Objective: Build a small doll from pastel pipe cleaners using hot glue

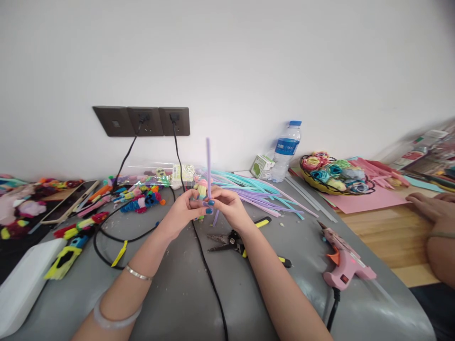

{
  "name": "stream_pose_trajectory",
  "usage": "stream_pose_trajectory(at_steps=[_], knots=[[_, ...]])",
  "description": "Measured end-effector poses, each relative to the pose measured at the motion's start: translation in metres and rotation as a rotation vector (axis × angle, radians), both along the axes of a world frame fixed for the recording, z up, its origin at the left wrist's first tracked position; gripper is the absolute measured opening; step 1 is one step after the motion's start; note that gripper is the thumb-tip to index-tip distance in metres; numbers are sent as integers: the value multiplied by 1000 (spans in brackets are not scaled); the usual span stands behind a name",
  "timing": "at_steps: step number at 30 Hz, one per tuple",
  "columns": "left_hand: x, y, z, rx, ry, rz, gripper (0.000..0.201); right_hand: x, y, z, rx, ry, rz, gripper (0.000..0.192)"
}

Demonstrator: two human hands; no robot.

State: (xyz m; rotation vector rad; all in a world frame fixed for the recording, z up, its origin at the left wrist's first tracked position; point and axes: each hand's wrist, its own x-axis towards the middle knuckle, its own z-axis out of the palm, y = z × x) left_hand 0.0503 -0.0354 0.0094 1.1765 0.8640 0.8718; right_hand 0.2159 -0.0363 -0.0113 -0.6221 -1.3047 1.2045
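Both of my hands meet above the grey mat at the middle of the view. My left hand and my right hand pinch a purple pipe cleaner that stands upright between the fingertips, its lower end poking out below. A small pastel pipe-cleaner figure sits just behind my left fingers; whether they touch it is unclear.
Pliers with yellow handles lie under my right wrist. A pink glue gun rests at right, a black cable runs down the mat. Loose pipe cleaners, a water bottle, a basket of flowers. Another person's hand lies at far right.
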Motion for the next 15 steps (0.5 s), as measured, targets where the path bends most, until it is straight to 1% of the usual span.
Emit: stream_pose_trajectory(at_steps=[2, 4, 7, 10, 12, 15], knots=[[-1, 0, 2, 0, -8, -8, 44, 0, 0, 0, -25, 13, 41, 22], [-3, 1, 3, 14, 19, -23, 44, -1, 0, 0, -34, 16, 108, 21], [-8, 1, 7, 3, 91, -67, 36, -1, -3, 0, -47, 7, 226, 20], [-13, 0, 9, -45, 151, -155, 31, -1, -4, 0, -98, -49, 334, 21], [-15, 0, 9, -60, 166, -179, 29, -1, -3, -2, -137, -71, 336, 21], [-16, 1, 7, -67, 147, -135, 28, -1, 1, -7, -176, -31, 212, 19]])
